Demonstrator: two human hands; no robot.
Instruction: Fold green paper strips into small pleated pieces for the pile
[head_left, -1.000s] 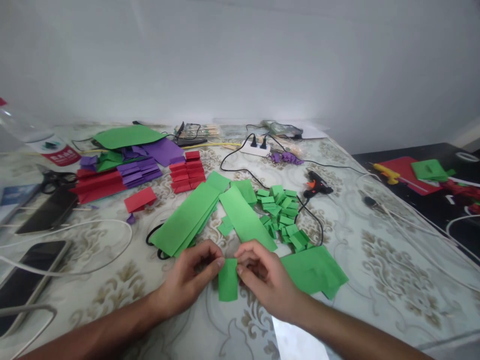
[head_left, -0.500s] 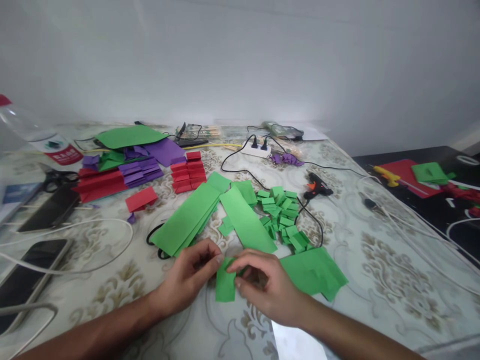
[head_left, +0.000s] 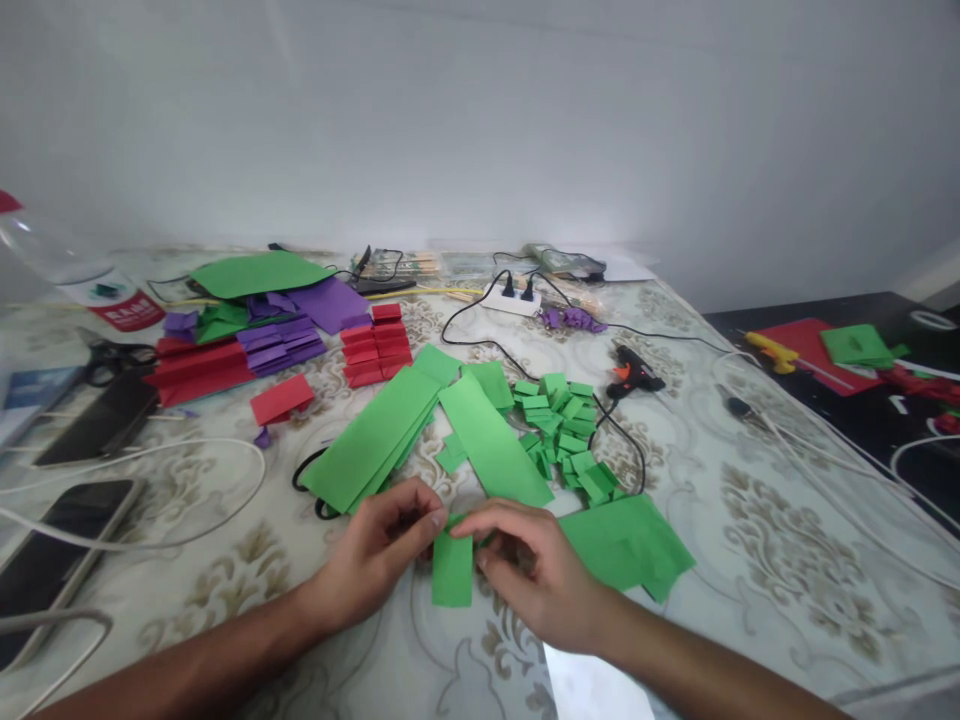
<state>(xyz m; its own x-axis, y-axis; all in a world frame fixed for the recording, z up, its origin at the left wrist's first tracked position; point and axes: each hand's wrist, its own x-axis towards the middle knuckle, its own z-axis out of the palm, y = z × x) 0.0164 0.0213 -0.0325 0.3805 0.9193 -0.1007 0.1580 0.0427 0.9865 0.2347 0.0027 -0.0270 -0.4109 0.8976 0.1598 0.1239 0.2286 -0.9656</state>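
A small green paper strip (head_left: 452, 572) stands between my two hands, with its short edge toward me. My left hand (head_left: 390, 545) is closed, its thumb and forefinger pinching the strip's upper left corner. From the other side, my right hand (head_left: 532, 565) grips the top edge with its forefinger laid along it; its thumb is just off the right side, and its other fingers are partly hidden. Just beyond lie a long green strip (head_left: 495, 440), a stack of green strips (head_left: 375, 435) and a heap of small folded green papers (head_left: 562, 425).
A black glue gun (head_left: 634, 372) and a white power strip (head_left: 514, 298) with cables lie farther back. At left are folded red papers (head_left: 375, 350), purple papers (head_left: 281, 345), scissors (head_left: 112, 355), a phone (head_left: 64, 550) and a bottle (head_left: 97, 280). Green paper (head_left: 630, 545) lies by my right wrist.
My right forefinger has moved up and left onto the strip's top edge, and my right thumb has shifted slightly off its side. My left hand stays in place.
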